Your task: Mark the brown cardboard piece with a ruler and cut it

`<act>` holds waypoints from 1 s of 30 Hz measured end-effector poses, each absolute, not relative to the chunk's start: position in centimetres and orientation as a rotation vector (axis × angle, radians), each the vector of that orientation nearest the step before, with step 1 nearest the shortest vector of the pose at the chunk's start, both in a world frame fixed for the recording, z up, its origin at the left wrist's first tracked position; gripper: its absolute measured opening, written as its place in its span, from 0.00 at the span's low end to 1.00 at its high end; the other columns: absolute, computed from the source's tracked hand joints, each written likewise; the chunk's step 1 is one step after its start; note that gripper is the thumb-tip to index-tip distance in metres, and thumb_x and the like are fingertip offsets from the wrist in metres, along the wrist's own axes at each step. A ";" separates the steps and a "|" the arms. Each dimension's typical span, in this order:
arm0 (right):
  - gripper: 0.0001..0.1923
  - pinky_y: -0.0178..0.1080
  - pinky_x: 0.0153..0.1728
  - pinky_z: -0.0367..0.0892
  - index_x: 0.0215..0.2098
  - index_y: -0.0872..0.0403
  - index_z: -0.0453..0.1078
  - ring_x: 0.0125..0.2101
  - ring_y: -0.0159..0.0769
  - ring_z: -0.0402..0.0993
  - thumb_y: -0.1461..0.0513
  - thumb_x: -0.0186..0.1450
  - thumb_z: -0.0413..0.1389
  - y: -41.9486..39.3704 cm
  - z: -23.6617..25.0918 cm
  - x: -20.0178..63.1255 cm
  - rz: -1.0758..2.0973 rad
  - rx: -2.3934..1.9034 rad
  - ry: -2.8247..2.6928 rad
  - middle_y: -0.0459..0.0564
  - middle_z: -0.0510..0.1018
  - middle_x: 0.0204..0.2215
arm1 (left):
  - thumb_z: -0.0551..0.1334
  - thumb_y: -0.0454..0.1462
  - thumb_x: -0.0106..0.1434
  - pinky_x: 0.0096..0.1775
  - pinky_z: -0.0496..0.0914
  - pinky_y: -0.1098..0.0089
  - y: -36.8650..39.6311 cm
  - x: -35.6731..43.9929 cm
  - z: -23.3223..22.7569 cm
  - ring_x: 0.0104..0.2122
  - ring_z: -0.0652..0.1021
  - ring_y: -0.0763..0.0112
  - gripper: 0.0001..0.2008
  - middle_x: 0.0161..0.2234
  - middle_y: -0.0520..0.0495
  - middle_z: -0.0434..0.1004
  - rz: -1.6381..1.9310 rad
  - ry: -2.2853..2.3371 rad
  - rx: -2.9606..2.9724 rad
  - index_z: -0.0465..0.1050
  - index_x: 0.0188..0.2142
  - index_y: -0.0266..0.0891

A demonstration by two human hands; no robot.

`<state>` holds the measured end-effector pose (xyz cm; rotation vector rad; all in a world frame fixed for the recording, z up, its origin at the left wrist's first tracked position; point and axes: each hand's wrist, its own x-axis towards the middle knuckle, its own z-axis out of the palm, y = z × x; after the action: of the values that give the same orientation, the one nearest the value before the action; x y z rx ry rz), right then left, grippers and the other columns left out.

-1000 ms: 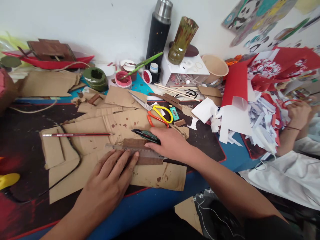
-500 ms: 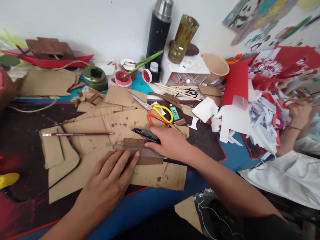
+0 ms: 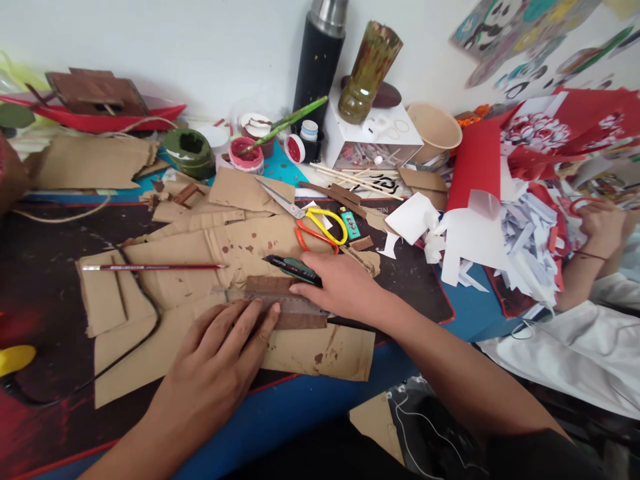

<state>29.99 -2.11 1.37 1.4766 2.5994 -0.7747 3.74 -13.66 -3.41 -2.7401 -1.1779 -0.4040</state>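
Observation:
My left hand [image 3: 220,360] lies with its fingers stretched over a clear ruler [image 3: 300,307], pressing it down. Under the ruler is a dark brown painted cardboard strip [image 3: 300,322], showing on both sides of it. My right hand [image 3: 345,287] is closed around a black and green utility knife [image 3: 295,269], its front end pointing left, above the strip. Whether a blade sticks out is too small to tell. Brown cardboard sheets [image 3: 320,357] lie beneath. Scissors [image 3: 300,213] with yellow and orange handles rest just beyond the knife. A pencil [image 3: 155,267] lies to the left.
A black cable [image 3: 150,327] crosses the cardboard. Behind stand paint pots [image 3: 247,157], a black thermos [image 3: 317,67] and a white box [image 3: 373,143]. A red model boat [image 3: 100,110] is at the back left. Paper scraps [image 3: 530,233] and another person's hand [image 3: 600,227] are at the right.
The view has shifted very slightly. Both hands, the knife and the ruler keep the same places relative to the strip.

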 end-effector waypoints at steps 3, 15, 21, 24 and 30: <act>0.15 0.41 0.36 0.55 0.50 0.54 0.75 0.41 0.46 0.80 0.50 0.78 0.65 -2.1 1.3 30.0 -0.781 1.472 2.594 0.55 0.87 0.42 | 0.61 0.38 0.77 0.63 0.70 0.48 -13.6 3.7 -3.4 0.59 0.80 0.45 0.29 0.63 0.31 0.82 -0.393 -1.164 -2.739 0.69 0.74 0.34; 0.13 0.41 0.37 0.56 0.48 0.53 0.73 0.41 0.45 0.80 0.52 0.78 0.64 -2.2 1.8 30.0 -0.812 1.488 2.582 0.55 0.86 0.43 | 0.58 0.34 0.77 0.63 0.71 0.46 -13.3 4.6 -2.8 0.57 0.80 0.44 0.24 0.59 0.29 0.84 -0.473 -1.191 -2.729 0.76 0.69 0.30; 0.10 0.40 0.39 0.61 0.45 0.52 0.75 0.42 0.44 0.81 0.54 0.79 0.63 -2.0 3.5 30.5 -0.969 1.470 2.539 0.53 0.87 0.43 | 0.57 0.34 0.77 0.62 0.71 0.47 -13.1 4.6 -2.8 0.56 0.80 0.44 0.24 0.58 0.29 0.85 -0.471 -1.160 -2.712 0.78 0.67 0.29; 0.08 0.41 0.41 0.64 0.49 0.53 0.78 0.45 0.45 0.82 0.57 0.80 0.61 -2.0 4.3 31.0 -0.992 1.418 2.547 0.55 0.88 0.47 | 0.56 0.33 0.77 0.63 0.71 0.48 -13.3 4.7 -3.0 0.57 0.80 0.45 0.24 0.58 0.30 0.85 -0.468 -1.190 -2.702 0.78 0.67 0.30; 0.14 0.43 0.47 0.71 0.62 0.51 0.79 0.50 0.46 0.84 0.59 0.81 0.58 -2.5 5.5 31.2 -0.914 1.339 2.580 0.55 0.88 0.54 | 0.55 0.34 0.78 0.65 0.70 0.48 -13.5 4.8 -3.2 0.58 0.80 0.46 0.24 0.59 0.31 0.85 -0.484 -1.230 -2.694 0.78 0.68 0.32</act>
<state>31.22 -2.49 5.46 1.3387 2.5803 -0.9139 4.76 -13.47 -3.22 -2.6942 -1.2295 -0.4839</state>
